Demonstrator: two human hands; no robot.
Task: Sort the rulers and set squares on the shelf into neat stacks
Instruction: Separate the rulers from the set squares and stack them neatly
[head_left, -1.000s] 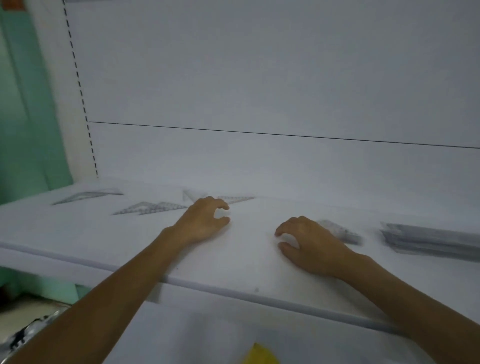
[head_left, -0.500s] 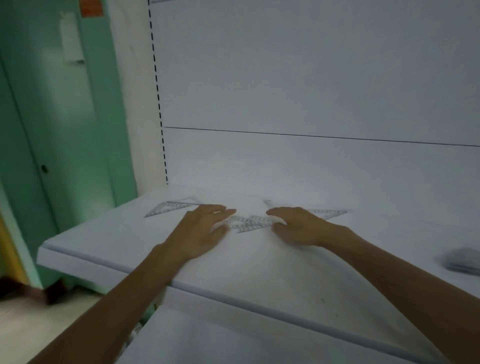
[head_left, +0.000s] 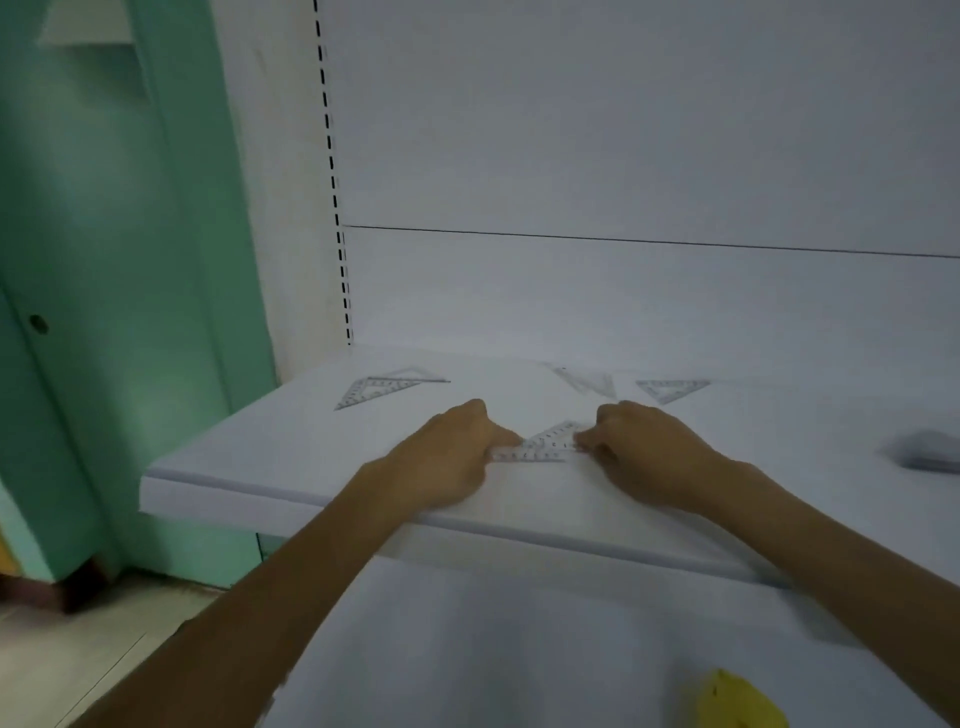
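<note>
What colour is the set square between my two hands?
Clear, see-through set square with dark scale markings; head view shows it best.

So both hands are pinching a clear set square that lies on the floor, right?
Not quite. The head view shows the left hand and the right hand pinching the set square, but it lies on the white shelf, near the front edge, not on the floor.

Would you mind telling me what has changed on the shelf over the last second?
The right hand came left from beside the blurred pile to meet the left hand. Both now pinch the middle set square by its ends. The far-left set square lies as before.
</note>
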